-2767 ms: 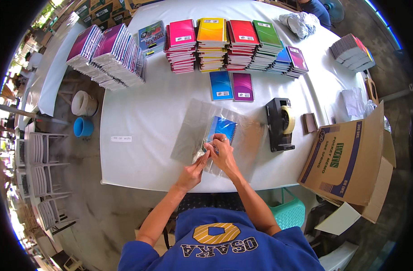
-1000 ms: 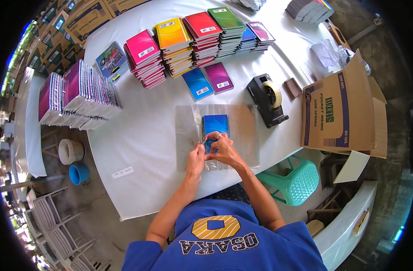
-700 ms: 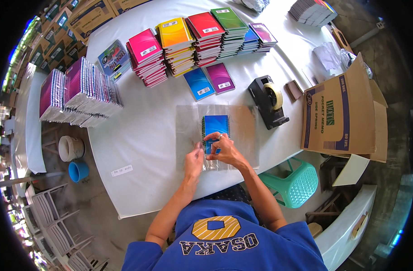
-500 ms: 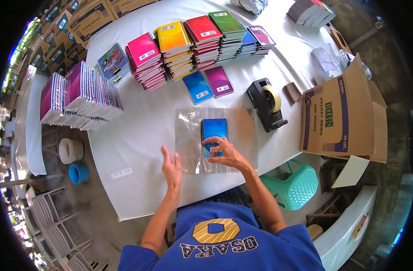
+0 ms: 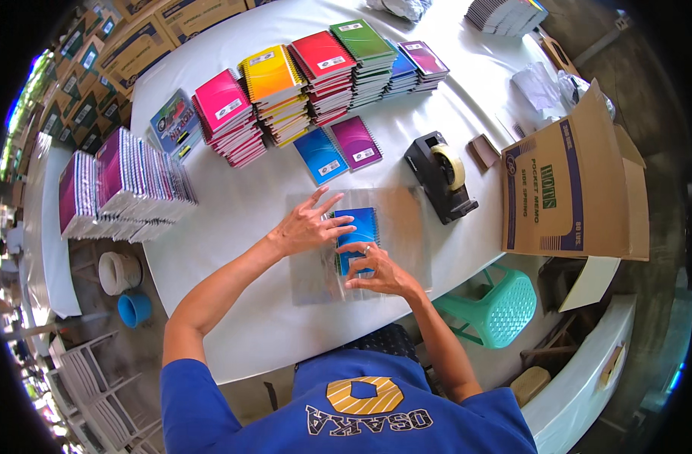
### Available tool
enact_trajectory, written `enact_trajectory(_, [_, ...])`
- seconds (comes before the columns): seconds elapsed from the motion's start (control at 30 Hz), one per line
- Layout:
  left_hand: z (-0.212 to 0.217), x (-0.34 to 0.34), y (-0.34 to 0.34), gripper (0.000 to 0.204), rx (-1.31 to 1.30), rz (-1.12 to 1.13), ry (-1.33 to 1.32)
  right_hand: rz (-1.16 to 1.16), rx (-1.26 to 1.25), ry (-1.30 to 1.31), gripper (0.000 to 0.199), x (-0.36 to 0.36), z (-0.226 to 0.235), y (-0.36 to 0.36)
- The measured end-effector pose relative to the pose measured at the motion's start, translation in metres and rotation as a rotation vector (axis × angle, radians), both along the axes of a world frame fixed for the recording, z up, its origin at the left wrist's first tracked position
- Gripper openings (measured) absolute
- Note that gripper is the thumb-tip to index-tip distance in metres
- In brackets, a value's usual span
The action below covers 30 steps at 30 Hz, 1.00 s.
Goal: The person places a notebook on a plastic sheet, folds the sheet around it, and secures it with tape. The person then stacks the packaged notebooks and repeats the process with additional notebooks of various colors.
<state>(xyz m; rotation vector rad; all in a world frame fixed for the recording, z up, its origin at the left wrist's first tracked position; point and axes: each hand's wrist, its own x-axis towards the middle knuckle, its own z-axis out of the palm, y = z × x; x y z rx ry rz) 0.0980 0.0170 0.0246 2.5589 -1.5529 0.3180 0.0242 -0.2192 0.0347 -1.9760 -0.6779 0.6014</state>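
Note:
A blue spiral notebook (image 5: 367, 225) lies on clear plastic sheets (image 5: 308, 280) spread on the table in front of me. Over the notebook's upper left corner reaches my left hand (image 5: 307, 225), its fingers spread and holding nothing. My right hand (image 5: 380, 271) rests at the notebook's lower half, thumb and forefinger apart with blue cover showing between them. Just beyond the sheets lie another blue notebook (image 5: 321, 157) and a purple notebook (image 5: 356, 144), side by side.
Stacks of pink (image 5: 223, 102), yellow (image 5: 270, 72), red (image 5: 322, 53) and green notebooks (image 5: 361, 39) line the far side. Wrapped purple notebooks (image 5: 127, 181) stand left. A black tape dispenser (image 5: 437, 178), an open cardboard box (image 5: 561, 189) and a green stool (image 5: 505, 310) are right.
My left hand has moved up and right, from beside the plastic sheets to over the notebook. My right hand stays by the notebook, its forefinger and thumb now more extended.

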Motion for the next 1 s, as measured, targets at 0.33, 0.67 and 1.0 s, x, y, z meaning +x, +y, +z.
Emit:
enact_trajectory(0.33, [0.000,0.009,-0.007,0.049,-0.066,-0.058,0.012,-0.216,-0.058,-0.261,0.019,-0.011,-0.014,0.008])
enact_trajectory(0.67, [-0.010,0.008,-0.012,0.038,-0.097,-0.043,-0.003,-0.001,-0.338,-0.410,0.057,-0.001,-0.003,-0.002])
enact_trajectory(1.0, [-0.011,0.012,-0.027,0.040,-0.086,0.044,0.064,0.008,-0.307,-0.370,0.054,0.003,0.000,-0.002])
